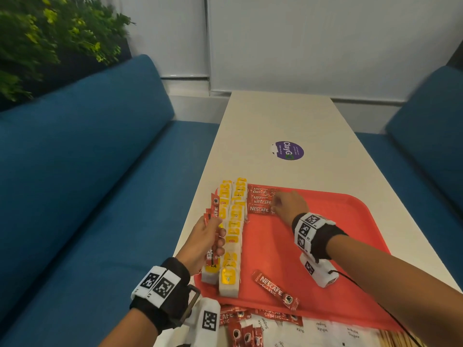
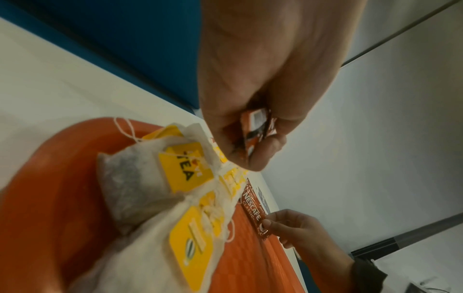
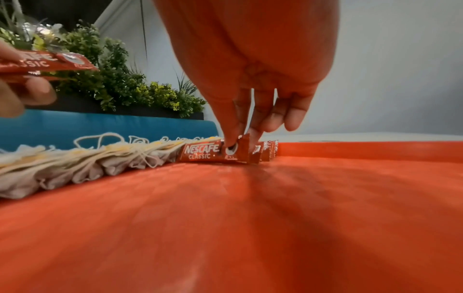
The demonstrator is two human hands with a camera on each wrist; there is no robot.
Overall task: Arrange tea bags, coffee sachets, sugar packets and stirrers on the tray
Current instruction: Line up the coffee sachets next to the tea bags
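A red tray (image 1: 338,221) (image 2: 50,178) (image 3: 225,218) lies on the white table. Two rows of yellow-tagged tea bags (image 1: 233,229) (image 2: 140,178) (image 3: 75,164) run along its left side. Beside them at the far end lie several red coffee sachets (image 1: 261,194). My right hand (image 1: 275,207) (image 2: 273,226) (image 3: 240,138) pinches the right end of the nearest sachet (image 1: 259,209) (image 2: 253,208) (image 3: 200,152), which lies on the tray. My left hand (image 1: 215,234) (image 2: 253,142) (image 3: 22,93) grips a bundle of sachets (image 1: 214,209) (image 2: 258,126) (image 3: 42,61) above the tea bags' left edge.
One loose sachet (image 1: 275,289) lies slanted near the tray's front. More sachets (image 1: 245,331) and white sugar packets (image 1: 323,329) lie on the table before the tray. A purple sticker (image 1: 288,150) marks the table farther off. Blue sofas (image 1: 87,184) flank the table.
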